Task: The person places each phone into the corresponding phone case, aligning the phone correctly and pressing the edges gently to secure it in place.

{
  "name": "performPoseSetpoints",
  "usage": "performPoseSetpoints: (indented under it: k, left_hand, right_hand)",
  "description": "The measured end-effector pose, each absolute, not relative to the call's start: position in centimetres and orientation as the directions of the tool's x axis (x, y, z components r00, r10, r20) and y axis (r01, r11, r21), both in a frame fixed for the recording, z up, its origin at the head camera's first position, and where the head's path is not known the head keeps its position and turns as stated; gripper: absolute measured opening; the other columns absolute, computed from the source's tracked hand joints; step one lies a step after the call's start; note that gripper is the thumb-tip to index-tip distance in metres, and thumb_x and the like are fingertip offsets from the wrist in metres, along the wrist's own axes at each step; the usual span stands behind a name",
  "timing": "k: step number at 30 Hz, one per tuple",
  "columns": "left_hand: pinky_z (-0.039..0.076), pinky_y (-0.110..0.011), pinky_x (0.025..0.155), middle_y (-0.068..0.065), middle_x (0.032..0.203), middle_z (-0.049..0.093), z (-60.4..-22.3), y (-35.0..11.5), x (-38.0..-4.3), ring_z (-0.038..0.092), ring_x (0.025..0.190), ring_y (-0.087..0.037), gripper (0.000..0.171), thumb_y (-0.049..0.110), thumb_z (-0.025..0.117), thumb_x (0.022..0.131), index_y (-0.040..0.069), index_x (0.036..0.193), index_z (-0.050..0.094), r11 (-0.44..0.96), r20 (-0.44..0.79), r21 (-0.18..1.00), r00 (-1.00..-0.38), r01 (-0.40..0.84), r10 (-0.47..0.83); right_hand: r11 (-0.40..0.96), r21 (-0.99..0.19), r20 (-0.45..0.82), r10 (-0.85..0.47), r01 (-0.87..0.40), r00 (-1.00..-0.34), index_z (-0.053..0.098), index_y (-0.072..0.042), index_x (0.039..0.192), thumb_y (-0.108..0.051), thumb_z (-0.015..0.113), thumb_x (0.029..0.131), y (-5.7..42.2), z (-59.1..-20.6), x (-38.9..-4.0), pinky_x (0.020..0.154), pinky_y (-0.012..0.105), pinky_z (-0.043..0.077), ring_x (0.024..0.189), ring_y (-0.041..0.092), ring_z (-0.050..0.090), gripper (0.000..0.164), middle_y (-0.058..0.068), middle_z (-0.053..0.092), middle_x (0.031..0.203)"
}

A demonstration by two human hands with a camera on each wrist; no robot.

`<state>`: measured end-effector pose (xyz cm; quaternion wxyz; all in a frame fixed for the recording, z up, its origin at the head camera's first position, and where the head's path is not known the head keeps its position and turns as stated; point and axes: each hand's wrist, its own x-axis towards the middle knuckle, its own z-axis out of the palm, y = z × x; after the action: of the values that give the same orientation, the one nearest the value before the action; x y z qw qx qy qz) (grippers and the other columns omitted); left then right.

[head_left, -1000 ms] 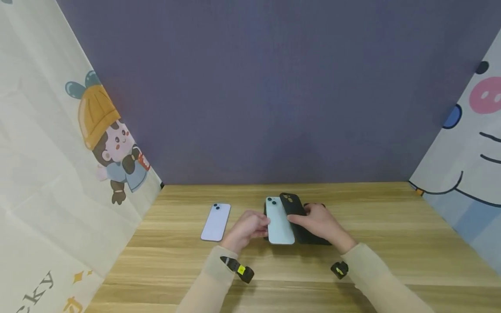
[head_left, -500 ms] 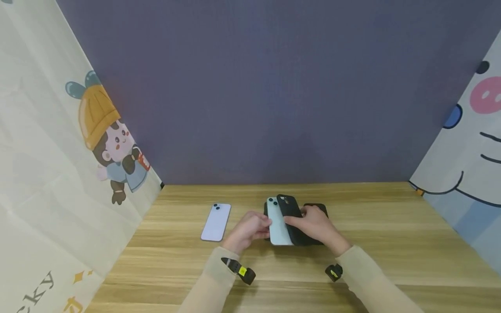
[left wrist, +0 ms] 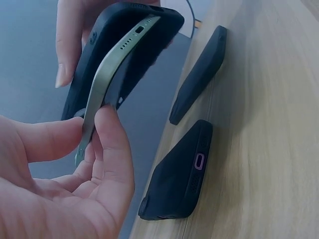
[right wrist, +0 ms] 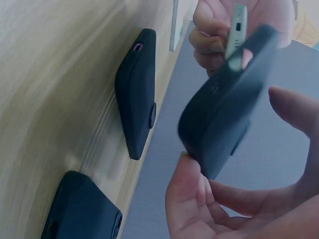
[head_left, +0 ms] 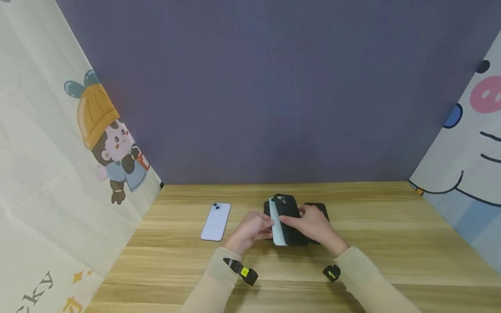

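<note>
One black case [head_left: 287, 210] has slid further left over the mint phone [head_left: 276, 232] since a second ago, so only a strip of the phone's back now shows from the head. Both hands hold this pair up above the table [head_left: 176, 274]. The left hand [head_left: 252, 229] pinches the phone's left edge, thumb and fingers nearly together; the phone slants, its other long edge inside the case. The right hand [head_left: 316, 224] grips the case, spread across it with the thumb over its back. Black cases number three: the held one, plus two on the table, a left case [left wrist: 182, 172] (its port opening ringed in purple) and a right case [left wrist: 202, 74], apart from each other. Bare phones number two: the mint one and a purple phone [head_left: 215, 222] lying to the left, camera side up.
</note>
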<state>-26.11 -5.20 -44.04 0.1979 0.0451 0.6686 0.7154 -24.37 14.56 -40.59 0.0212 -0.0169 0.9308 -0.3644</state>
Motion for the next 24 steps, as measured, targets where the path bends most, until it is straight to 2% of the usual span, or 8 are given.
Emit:
performPoseSetpoints:
  k: [2, 4, 8, 10, 12, 18, 24]
  left_hand:
    - [0.055, -0.030, 0.069, -0.010, 0.083, 0.065, -44.1, -5.2, -26.1, 0.062, 0.068, -0.017, 0.010, 0.002, 0.058, 0.087, -0.005, 0.092, 0.062, -0.028, -0.201, 0.974, -0.917, -0.224, 0.344]
    - [0.055, -0.030, 0.068, -0.009, 0.082, 0.065, -44.1, -5.2, -26.1, 0.062, 0.067, -0.017, 0.008, 0.002, 0.058, 0.087, -0.005, 0.091, 0.062, -0.027, -0.201, 0.974, -0.917, -0.224, 0.346]
    - [0.054, -0.029, 0.067, -0.008, 0.081, 0.063, -43.9, -5.2, -26.0, 0.060, 0.066, -0.017, 0.007, 0.001, 0.057, 0.087, -0.004, 0.090, 0.061, -0.026, -0.206, 0.973, -0.917, -0.229, 0.341]
    - [0.054, -0.030, 0.067, -0.008, 0.080, 0.062, -43.9, -5.2, -26.0, 0.060, 0.066, -0.017, 0.007, 0.001, 0.057, 0.087, -0.004, 0.090, 0.061, -0.025, -0.209, 0.973, -0.918, -0.231, 0.338]
    - [0.054, -0.030, 0.067, -0.008, 0.081, 0.062, -43.8, -5.2, -26.0, 0.060, 0.067, -0.017, 0.008, 0.001, 0.058, 0.087, -0.005, 0.091, 0.062, -0.028, -0.209, 0.972, -0.918, -0.232, 0.338]
    - [0.054, -0.030, 0.068, -0.008, 0.082, 0.063, -43.7, -5.3, -25.9, 0.061, 0.069, -0.017, 0.008, 0.002, 0.057, 0.088, -0.005, 0.092, 0.062, -0.048, -0.210, 0.969, -0.915, -0.241, 0.346]
    - [0.053, -0.032, 0.073, -0.008, 0.084, 0.064, -43.8, -5.5, -25.9, 0.061, 0.075, -0.017, 0.017, 0.005, 0.056, 0.090, -0.009, 0.099, 0.062, -0.092, -0.205, 0.964, -0.914, -0.251, 0.349]
  right_hand:
    - [0.724, -0.690, -0.026, -0.049, -0.018, -0.998, 0.055, 0.004, 0.126, -0.071, 0.063, 0.073, 14.6, -40.6, -24.4, 0.075, 0.040, 0.052, 0.088, 0.022, 0.063, 0.092, 0.013, 0.065, 0.104]
    - [0.705, -0.709, -0.027, -0.052, -0.017, -0.998, 0.054, 0.004, 0.126, -0.066, 0.063, 0.077, 14.7, -40.6, -24.5, 0.073, 0.039, 0.052, 0.085, 0.021, 0.063, 0.086, 0.014, 0.066, 0.103]
    - [0.598, -0.801, -0.074, -0.064, 0.021, -0.995, 0.053, 0.004, 0.127, -0.039, 0.063, 0.090, 15.0, -40.9, -24.5, 0.061, 0.036, 0.054, 0.071, 0.019, 0.063, 0.057, 0.014, 0.065, 0.100]
    - [0.519, -0.853, -0.108, -0.073, 0.055, -0.991, 0.051, 0.004, 0.129, -0.025, 0.060, 0.093, 15.1, -41.2, -24.5, 0.056, 0.036, 0.054, 0.065, 0.020, 0.064, 0.048, 0.016, 0.065, 0.101]
    - [0.461, -0.884, -0.129, -0.076, 0.080, -0.989, 0.052, 0.005, 0.129, -0.018, 0.058, 0.094, 15.3, -41.3, -24.5, 0.056, 0.037, 0.055, 0.064, 0.020, 0.064, 0.043, 0.017, 0.065, 0.100]
    - [0.354, -0.925, -0.186, -0.106, 0.138, -0.977, 0.054, 0.007, 0.125, -0.018, 0.061, 0.093, 15.9, -41.7, -24.8, 0.058, 0.037, 0.056, 0.066, 0.022, 0.062, 0.041, 0.014, 0.062, 0.091]
    - [0.222, -0.957, -0.227, -0.181, 0.185, -0.957, 0.057, 0.006, 0.116, -0.022, 0.063, 0.092, 16.5, -41.9, -24.9, 0.057, 0.035, 0.054, 0.062, 0.020, 0.057, 0.038, 0.012, 0.058, 0.079]
